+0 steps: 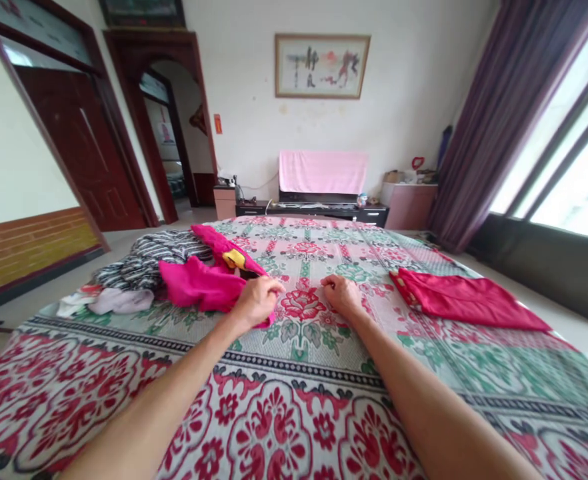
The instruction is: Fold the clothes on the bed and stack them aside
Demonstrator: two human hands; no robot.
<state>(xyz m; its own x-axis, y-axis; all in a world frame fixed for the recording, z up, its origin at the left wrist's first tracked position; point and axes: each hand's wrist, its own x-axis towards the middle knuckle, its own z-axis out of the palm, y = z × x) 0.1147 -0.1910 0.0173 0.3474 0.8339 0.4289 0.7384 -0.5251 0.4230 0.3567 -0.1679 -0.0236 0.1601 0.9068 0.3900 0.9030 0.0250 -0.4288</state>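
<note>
My left hand (260, 299) is closed on the edge of a bright pink garment (201, 283), which lies crumpled to its left and shows a yellow patch. Part of the cloth hangs below the fingers. Across a strip of flowered bedcover (301, 340), my right hand (343, 293) has its fingers curled in, and no cloth shows in it. Behind the pink garment, a black-and-white striped garment (159, 257) is heaped up. Small pale pieces of clothing (121, 301) lie at the near left of that heap. Farther right, a folded red garment (469, 300) lies flat.
The cover spreads over a wide, flat surface. Beyond its far edge stands a low black cabinet (319, 212), with a pink cloth (323, 172) draped over something there. A purple curtain (504, 113) hangs by the window at right. Doorways open on the left.
</note>
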